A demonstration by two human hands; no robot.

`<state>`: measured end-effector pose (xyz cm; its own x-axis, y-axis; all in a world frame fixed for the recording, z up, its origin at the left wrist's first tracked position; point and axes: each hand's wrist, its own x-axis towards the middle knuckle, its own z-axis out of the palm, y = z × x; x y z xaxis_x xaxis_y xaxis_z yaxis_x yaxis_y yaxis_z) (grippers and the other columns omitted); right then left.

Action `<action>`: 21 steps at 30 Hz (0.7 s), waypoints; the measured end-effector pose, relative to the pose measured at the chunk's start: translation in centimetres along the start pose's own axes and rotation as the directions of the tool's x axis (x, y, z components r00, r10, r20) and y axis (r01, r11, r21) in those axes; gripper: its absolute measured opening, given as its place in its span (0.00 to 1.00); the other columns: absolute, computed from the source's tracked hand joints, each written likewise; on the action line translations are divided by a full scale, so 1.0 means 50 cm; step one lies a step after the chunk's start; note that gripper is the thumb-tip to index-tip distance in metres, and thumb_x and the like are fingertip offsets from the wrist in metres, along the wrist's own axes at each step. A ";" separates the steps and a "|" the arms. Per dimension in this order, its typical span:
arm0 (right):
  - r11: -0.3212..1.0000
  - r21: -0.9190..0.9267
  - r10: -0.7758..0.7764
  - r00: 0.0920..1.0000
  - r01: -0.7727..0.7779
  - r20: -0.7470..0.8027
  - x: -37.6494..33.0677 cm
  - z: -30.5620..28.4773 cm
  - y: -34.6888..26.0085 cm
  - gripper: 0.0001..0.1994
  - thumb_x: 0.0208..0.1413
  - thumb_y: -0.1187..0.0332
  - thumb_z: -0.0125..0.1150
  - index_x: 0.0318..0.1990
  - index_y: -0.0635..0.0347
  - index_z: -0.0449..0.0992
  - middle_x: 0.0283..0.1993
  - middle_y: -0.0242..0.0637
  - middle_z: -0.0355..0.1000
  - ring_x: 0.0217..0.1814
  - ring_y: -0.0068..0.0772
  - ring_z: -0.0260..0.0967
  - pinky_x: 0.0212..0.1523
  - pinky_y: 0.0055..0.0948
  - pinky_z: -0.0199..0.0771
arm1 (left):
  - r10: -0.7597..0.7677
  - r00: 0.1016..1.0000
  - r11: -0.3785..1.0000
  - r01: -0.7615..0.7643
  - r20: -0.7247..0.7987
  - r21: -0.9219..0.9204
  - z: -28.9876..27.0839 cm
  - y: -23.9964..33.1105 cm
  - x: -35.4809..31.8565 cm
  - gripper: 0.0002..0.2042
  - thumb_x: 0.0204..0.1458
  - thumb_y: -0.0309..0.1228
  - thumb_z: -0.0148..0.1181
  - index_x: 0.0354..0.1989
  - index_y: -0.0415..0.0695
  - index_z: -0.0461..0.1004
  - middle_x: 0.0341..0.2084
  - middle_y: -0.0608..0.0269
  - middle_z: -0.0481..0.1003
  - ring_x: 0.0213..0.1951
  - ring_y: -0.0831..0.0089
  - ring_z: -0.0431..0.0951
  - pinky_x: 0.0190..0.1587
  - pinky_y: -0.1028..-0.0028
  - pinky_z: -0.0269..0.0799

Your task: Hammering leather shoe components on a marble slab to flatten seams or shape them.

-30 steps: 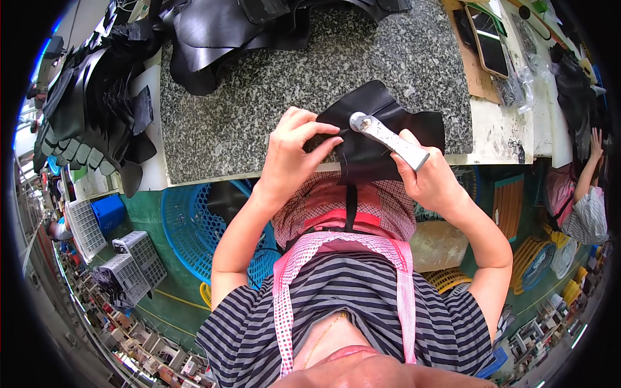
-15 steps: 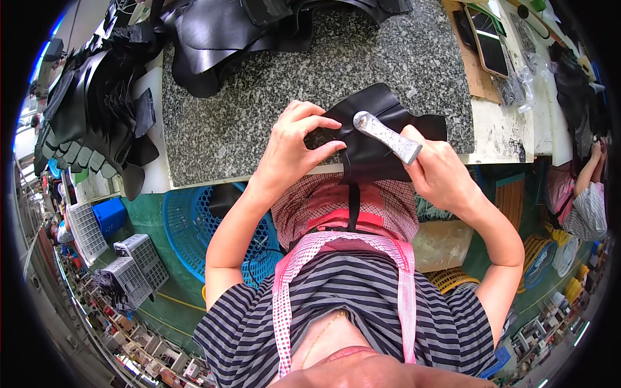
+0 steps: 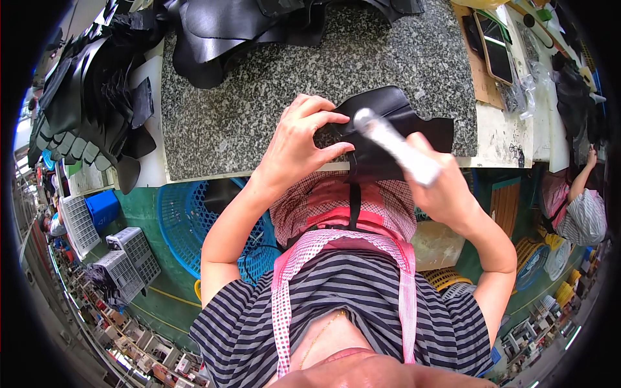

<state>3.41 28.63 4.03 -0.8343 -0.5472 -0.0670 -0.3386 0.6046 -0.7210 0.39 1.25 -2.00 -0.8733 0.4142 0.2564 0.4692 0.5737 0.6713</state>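
A black leather piece (image 3: pixel 376 163) lies at the near edge of a speckled stone slab (image 3: pixel 246 116) and overhangs it toward my lap. My left hand (image 3: pixel 294 145) grips its left edge, with thumb and forefinger bent and their tips pressed on the leather. In my right hand (image 3: pixel 446 197) is a metal hammer (image 3: pixel 396 143), blurred by motion. Its rounded head is over the leather, close to my left fingertips. The grip end is partly covered by my right fingers.
Black leather pieces (image 3: pixel 220 29) are heaped on the slab's far side, and more (image 3: pixel 87 84) hang at the left. A phone (image 3: pixel 495 50) lies far right. Below stand a blue basket (image 3: pixel 173 223) and grey crates (image 3: pixel 132 258). Another person (image 3: pixel 582 210) works at the right.
My right hand and the hammer's grip end have shifted slightly right and nearer to me, and the hammer is now blurred. The left hand and the leather have moved slightly right in the picture.
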 end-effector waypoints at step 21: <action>0.993 0.022 0.120 0.989 -0.118 -0.085 -0.060 0.024 0.079 0.12 0.58 0.77 0.58 0.47 0.63 0.65 0.27 0.58 0.72 0.34 0.69 0.74 0.34 0.57 0.73 | -0.128 0.970 0.991 0.119 -0.205 -0.058 0.065 0.050 0.001 0.11 0.43 0.26 0.78 0.36 0.47 0.88 0.26 0.64 0.73 0.34 0.66 0.73 0.37 0.67 0.71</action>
<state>5.13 31.95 0.55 -0.9029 -0.4196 -0.0939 -0.2278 0.6521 -0.7231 1.93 5.01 -2.55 -0.9344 0.1830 0.3055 0.3537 0.5772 0.7361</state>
